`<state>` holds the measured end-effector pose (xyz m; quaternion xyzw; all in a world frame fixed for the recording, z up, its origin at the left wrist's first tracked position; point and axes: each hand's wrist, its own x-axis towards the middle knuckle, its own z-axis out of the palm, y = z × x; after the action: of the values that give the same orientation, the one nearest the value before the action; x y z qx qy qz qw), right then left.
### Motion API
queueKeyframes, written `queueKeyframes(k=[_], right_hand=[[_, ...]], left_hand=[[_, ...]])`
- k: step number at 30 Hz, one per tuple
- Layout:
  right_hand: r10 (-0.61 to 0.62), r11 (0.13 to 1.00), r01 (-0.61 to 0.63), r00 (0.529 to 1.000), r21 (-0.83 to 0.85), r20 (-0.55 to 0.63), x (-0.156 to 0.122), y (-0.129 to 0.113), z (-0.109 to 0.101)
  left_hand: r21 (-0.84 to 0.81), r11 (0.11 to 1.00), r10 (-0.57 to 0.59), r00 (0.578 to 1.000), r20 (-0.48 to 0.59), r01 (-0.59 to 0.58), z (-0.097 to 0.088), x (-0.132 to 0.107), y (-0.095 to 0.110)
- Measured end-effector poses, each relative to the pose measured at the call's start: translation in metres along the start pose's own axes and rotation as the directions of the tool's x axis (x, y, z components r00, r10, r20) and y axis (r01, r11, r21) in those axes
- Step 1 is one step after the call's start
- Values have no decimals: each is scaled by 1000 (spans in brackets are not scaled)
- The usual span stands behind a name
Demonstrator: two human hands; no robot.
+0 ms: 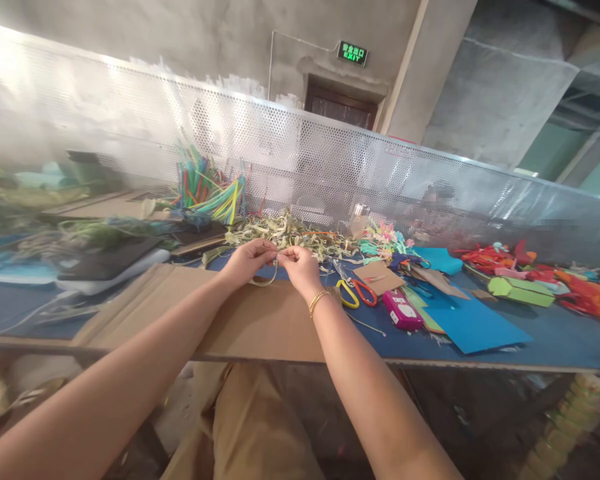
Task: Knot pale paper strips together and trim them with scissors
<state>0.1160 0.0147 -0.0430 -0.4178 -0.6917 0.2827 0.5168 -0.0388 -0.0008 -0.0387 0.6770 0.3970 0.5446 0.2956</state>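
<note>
Both my hands are stretched out over a brown cardboard sheet [260, 320] on the blue table. My left hand [247, 260] and my right hand [300, 265] meet fingertip to fingertip, each pinching an end of a thin pale strip [266, 281] that loops down between them. My right wrist wears a gold bracelet [318, 300]. Just beyond my hands lies a heap of pale green strips [285, 233].
Scissors with yellow and orange handles [356, 293] lie right of my right hand, then a pink box [403, 310] and a blue paper sheet [473, 323]. Coloured sticks [210, 187] stand at the back. A perforated metal screen [330, 160] runs behind the table. Red and orange paper pieces [555, 277] lie far right.
</note>
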Motion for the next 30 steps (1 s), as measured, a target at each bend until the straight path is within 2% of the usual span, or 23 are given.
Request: queueKeyframes(k=[3,6,9,14,18,22,24,27,30], right_hand=[[-24,998,23,1000,-61,-16,-2,-3,0],[-123,980,111,990,-164,-68,-2,-5,-1],[-200,953,170,975,-252,-100,-1,-5,-1],[-236,933,181,960,-310,-149,0,-6,-2],[-270,901,179,944,-395,-189,-1,-8,-4],[-241,886,146,956,-441,-168,-3,-10,-5],[-213,886,121,964,-448,-160,-4,-11,-4],[-175,892,86,971,-444,-164,-5,-12,-5],[-157,906,72,972,-418,-173,-5,-12,-5]], left_hand=[[58,998,22,1000,-7,-22,0,1,-1],[100,994,29,1000,5,-30,0,0,-2],[84,996,35,999,15,-37,1,0,-2],[56,998,9,1000,14,-10,0,3,-6],[42,999,-30,996,-78,33,-3,5,-11],[33,998,-54,989,-137,59,-4,5,-11],[4,997,-75,976,-203,77,-4,6,-11],[-62,990,-138,935,-327,124,-6,8,-12],[-116,979,-204,871,-446,170,-9,10,-12]])
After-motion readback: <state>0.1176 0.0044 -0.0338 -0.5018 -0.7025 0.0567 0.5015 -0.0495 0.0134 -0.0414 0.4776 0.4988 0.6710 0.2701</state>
